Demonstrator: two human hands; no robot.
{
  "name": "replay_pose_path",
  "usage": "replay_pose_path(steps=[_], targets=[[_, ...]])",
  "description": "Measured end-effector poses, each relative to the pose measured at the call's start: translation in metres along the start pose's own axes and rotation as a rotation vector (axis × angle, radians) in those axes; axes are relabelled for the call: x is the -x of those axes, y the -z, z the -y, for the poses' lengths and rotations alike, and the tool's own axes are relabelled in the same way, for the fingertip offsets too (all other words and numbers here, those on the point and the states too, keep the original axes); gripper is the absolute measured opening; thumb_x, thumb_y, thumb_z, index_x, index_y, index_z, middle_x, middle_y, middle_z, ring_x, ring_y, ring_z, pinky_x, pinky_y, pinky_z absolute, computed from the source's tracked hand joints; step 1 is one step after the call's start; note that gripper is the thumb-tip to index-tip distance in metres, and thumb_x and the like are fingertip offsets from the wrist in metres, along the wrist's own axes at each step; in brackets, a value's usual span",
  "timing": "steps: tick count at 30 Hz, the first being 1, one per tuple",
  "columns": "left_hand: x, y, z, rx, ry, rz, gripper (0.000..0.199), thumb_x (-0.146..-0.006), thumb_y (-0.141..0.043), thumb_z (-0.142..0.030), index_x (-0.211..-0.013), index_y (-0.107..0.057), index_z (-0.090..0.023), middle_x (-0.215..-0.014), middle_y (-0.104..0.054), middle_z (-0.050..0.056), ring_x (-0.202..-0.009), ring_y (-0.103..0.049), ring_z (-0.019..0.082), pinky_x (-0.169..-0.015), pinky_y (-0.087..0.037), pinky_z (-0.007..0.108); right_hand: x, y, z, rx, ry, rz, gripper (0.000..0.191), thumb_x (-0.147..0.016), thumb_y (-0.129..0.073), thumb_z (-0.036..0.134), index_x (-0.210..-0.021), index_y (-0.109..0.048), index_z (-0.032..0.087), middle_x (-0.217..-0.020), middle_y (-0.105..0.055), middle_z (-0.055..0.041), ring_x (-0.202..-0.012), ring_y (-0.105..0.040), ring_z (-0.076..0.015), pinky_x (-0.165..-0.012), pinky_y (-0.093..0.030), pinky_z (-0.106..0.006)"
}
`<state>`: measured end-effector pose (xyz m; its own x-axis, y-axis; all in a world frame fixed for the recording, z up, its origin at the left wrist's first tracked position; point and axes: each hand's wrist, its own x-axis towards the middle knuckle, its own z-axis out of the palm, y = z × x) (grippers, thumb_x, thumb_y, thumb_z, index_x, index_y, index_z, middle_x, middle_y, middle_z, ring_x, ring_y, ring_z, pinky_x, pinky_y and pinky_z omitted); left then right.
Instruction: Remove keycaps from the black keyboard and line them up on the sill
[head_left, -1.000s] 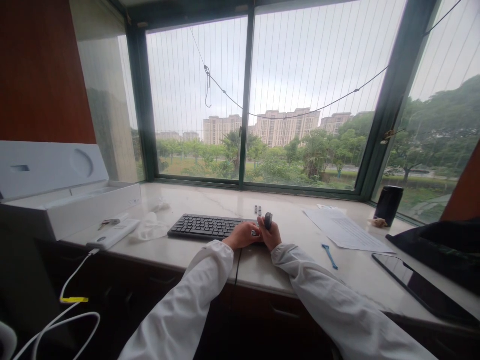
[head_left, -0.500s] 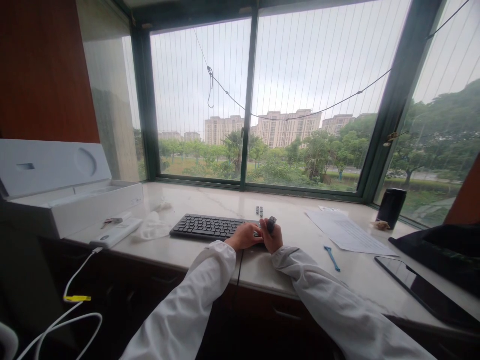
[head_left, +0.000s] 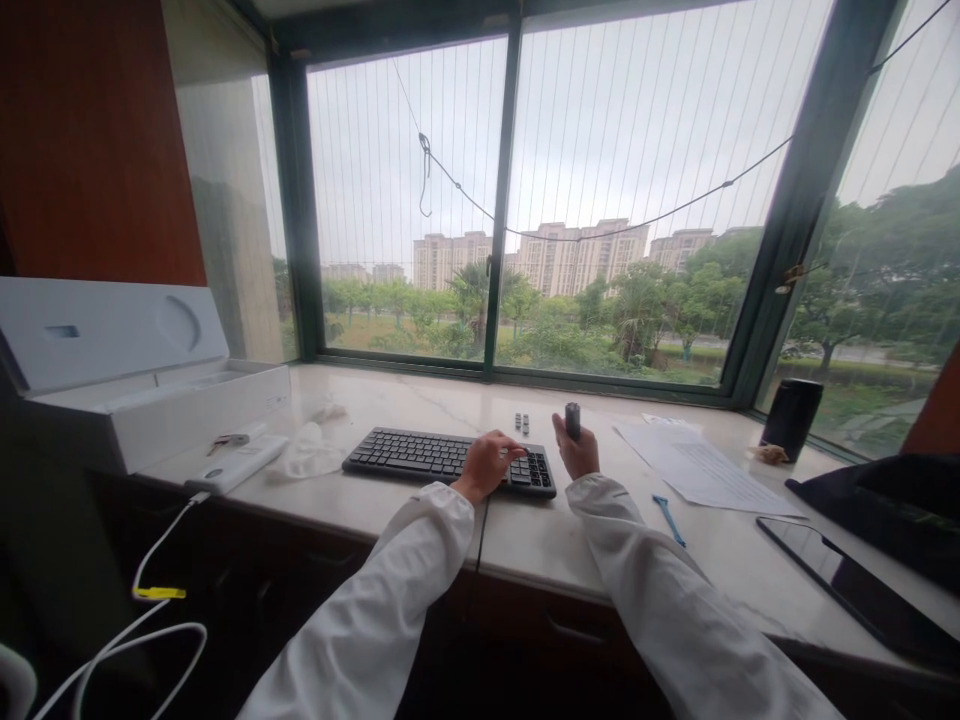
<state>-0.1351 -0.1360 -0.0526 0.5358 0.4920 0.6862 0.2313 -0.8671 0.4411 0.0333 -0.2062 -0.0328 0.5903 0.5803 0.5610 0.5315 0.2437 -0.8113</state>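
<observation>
A black keyboard (head_left: 412, 455) lies on the white marble counter in the middle. My left hand (head_left: 489, 465) is over its right part, fingers pinched near the number keys; what they hold, if anything, is too small to make out. To the right of the keyboard, my right hand (head_left: 577, 448) is raised a little, its fingers wrapped round a dark cylindrical object (head_left: 573, 420) that points up. Several small dark keycaps (head_left: 522, 424) stand in short rows on the counter behind the keyboard.
Right of my right hand lie printed paper (head_left: 697, 465), a blue tool (head_left: 669, 520) and a black tablet (head_left: 847, 580). A black cylinder (head_left: 790, 420) stands at the back right. An open white box (head_left: 195, 410), a white power strip (head_left: 244, 465) and crumpled plastic (head_left: 306, 455) are at the left.
My hands have come apart. The right one has moved right and up with the dark object, which now stands more upright. The keyboard's right end has come into view.
</observation>
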Motion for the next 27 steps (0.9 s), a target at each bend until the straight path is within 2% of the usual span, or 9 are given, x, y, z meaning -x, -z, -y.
replay_pose_path(steps=[2,5,7,13,18,21,24,27], targets=[[0.001,0.004,-0.002,-0.074,0.023,-0.044,0.029,-0.087,-0.05,-0.044,-0.092,-0.07,-0.025,-0.092,-0.065,0.002,-0.082,-0.06,0.014,-0.073,-0.044,0.024,-0.003,0.006,-0.001,0.138,-0.001,0.147,0.05,-0.075,-0.052,0.062,-0.064,-0.064,0.015,-0.054,-0.057,-0.0021,-0.054,-0.052,-0.0137,-0.053,-0.039,-0.025],[0.001,0.009,-0.004,-0.186,0.076,-0.035,0.032,-0.09,-0.043,-0.046,-0.094,-0.069,-0.026,-0.094,-0.064,0.002,-0.08,-0.061,0.014,-0.066,-0.043,0.024,-0.001,0.004,-0.004,0.218,0.058,0.382,0.046,-0.074,-0.056,0.057,-0.079,-0.072,0.015,-0.07,-0.067,-0.005,-0.071,-0.061,-0.0181,-0.063,-0.043,-0.025],[0.002,0.01,-0.004,-0.245,0.101,-0.003,0.034,-0.091,-0.041,-0.047,-0.095,-0.069,-0.027,-0.096,-0.062,0.002,-0.079,-0.061,0.014,-0.064,-0.042,0.024,0.001,-0.001,-0.006,0.252,0.1,0.453,0.044,-0.073,-0.058,0.055,-0.081,-0.073,0.014,-0.072,-0.068,-0.0049,-0.074,-0.062,-0.0194,-0.065,-0.044,-0.026],[0.001,0.009,-0.007,-0.313,0.11,0.053,0.034,-0.091,-0.04,-0.047,-0.096,-0.067,-0.027,-0.099,-0.062,0.002,-0.078,-0.061,0.014,-0.061,-0.041,0.023,0.002,-0.008,-0.012,0.282,0.135,0.489,0.041,-0.072,-0.06,0.051,-0.079,-0.074,0.013,-0.072,-0.069,-0.0046,-0.071,-0.063,-0.0194,-0.064,-0.044,-0.025],[0.001,0.011,-0.009,-0.231,0.035,-0.048,0.031,-0.086,-0.052,-0.046,-0.11,-0.06,-0.029,-0.098,-0.065,0.0,-0.085,-0.062,0.015,-0.067,-0.043,0.023,0.0,-0.006,-0.01,0.259,0.073,0.452,0.041,-0.072,-0.06,0.052,-0.081,-0.075,0.014,-0.07,-0.069,-0.0043,-0.07,-0.063,-0.0186,-0.065,-0.046,-0.025],[0.002,0.011,-0.01,-0.194,0.001,-0.086,0.027,-0.084,-0.056,-0.044,-0.104,-0.062,-0.027,-0.097,-0.067,-0.001,-0.086,-0.062,0.015,-0.071,-0.044,0.024,0.0,-0.006,-0.01,0.235,0.051,0.463,0.042,-0.071,-0.061,0.053,-0.08,-0.075,0.015,-0.071,-0.069,-0.0045,-0.072,-0.063,-0.0187,-0.066,-0.046,-0.025],[0.002,0.009,-0.009,-0.171,-0.021,-0.075,0.021,-0.085,-0.055,-0.042,-0.096,-0.064,-0.026,-0.095,-0.069,-0.002,-0.086,-0.063,0.015,-0.073,-0.045,0.024,0.0,-0.007,-0.01,0.216,0.037,0.478,0.041,-0.071,-0.062,0.051,-0.082,-0.075,0.015,-0.073,-0.07,-0.0045,-0.074,-0.064,-0.0191,-0.068,-0.047,-0.025],[0.002,0.008,-0.007,-0.157,-0.036,-0.06,0.021,-0.086,-0.054,-0.041,-0.097,-0.064,-0.025,-0.092,-0.069,-0.002,-0.084,-0.064,0.014,-0.075,-0.046,0.024,-0.001,-0.006,-0.008,0.235,0.023,0.456,0.037,-0.076,-0.058,0.049,-0.083,-0.075,0.016,-0.076,-0.071,-0.0041,-0.077,-0.065,-0.0186,-0.071,-0.046,-0.025]])
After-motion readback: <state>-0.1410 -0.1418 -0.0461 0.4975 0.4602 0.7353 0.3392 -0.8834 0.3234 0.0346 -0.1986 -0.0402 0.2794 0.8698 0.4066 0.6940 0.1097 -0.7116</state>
